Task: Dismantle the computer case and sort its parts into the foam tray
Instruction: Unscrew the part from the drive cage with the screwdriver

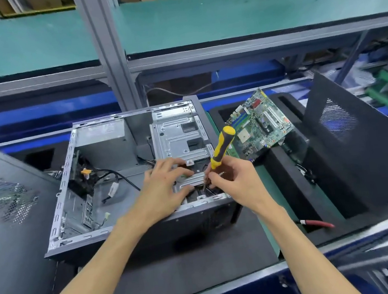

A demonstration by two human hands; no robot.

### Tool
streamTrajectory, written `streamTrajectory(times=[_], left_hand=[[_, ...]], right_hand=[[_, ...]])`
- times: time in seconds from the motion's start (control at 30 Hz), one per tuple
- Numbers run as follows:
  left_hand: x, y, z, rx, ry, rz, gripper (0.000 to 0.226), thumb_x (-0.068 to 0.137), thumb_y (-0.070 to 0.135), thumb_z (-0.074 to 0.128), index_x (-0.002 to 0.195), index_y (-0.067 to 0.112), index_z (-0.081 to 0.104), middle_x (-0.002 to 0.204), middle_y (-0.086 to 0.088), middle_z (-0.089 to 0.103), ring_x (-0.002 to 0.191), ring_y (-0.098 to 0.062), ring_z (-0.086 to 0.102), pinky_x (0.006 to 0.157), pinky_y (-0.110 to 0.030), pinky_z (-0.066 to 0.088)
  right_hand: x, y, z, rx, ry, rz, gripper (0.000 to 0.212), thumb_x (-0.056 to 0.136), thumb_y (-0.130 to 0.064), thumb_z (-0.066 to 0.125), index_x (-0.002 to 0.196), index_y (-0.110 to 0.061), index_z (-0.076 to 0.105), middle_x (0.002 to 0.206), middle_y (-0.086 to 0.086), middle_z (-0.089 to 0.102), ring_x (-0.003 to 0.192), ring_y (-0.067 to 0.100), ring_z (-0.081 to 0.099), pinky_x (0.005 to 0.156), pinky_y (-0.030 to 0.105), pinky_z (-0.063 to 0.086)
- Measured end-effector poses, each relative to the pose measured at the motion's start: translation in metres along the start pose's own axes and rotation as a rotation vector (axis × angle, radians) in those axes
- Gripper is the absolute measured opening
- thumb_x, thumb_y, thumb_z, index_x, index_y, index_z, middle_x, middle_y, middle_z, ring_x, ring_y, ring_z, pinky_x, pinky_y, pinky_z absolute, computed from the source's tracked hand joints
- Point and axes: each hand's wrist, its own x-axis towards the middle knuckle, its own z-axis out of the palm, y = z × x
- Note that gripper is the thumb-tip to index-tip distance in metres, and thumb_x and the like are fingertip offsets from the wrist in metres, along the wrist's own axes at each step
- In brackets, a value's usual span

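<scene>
The open computer case (74,176) lies on its side in the middle of the bench. Inside its right half is a metal drive bracket (179,138). My left hand (164,189) rests on the lower part of that bracket with its fingers curled over the metal edge. My right hand (231,179) grips a yellow and black screwdriver (222,145), whose tip points down into the bracket near the case's front edge. A green motherboard (261,124) leans in the black foam tray (287,179) to the right of the case.
One black side panel (353,142) stands in the foam tray at the right, another (4,219) leans at the left. Red-handled pliers (317,223) lie in a tray slot near the front. Loose cables (118,175) run inside the case. A frame post (107,47) rises behind.
</scene>
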Motion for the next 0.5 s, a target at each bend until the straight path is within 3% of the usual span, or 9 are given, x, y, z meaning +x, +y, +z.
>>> streamTrajectory(times=[0.13, 0.37, 0.5], left_hand=[[0.001, -0.002, 0.000, -0.026, 0.010, 0.011, 0.033, 0.090, 0.041, 0.069, 0.121, 0.031, 0.068, 0.139, 0.015, 0.048, 0.136, -0.009, 0.033, 0.106, -0.040, 0.034], [0.002, -0.007, 0.001, -0.040, -0.007, 0.021, 0.033, 0.089, 0.043, 0.069, 0.121, 0.033, 0.067, 0.137, 0.015, 0.048, 0.135, -0.009, 0.033, 0.109, -0.043, 0.034], [0.002, -0.010, 0.002, -0.041, 0.002, 0.034, 0.032, 0.089, 0.045, 0.068, 0.119, 0.035, 0.066, 0.136, 0.016, 0.048, 0.134, -0.008, 0.033, 0.107, -0.042, 0.035]], right_hand=[[-0.002, -0.004, 0.001, -0.046, -0.057, -0.007, 0.011, 0.084, -0.012, 0.064, 0.085, -0.020, 0.071, 0.078, 0.000, 0.074, 0.068, 0.014, 0.067, 0.070, 0.028, 0.056], [-0.005, -0.013, 0.002, -0.012, -0.063, 0.001, 0.013, 0.084, -0.007, 0.062, 0.084, -0.017, 0.070, 0.079, 0.005, 0.074, 0.070, 0.017, 0.067, 0.078, 0.048, 0.059], [-0.006, -0.013, 0.002, -0.032, -0.050, 0.002, 0.008, 0.086, -0.006, 0.064, 0.086, -0.011, 0.070, 0.080, 0.009, 0.073, 0.073, 0.036, 0.066, 0.078, 0.056, 0.057]])
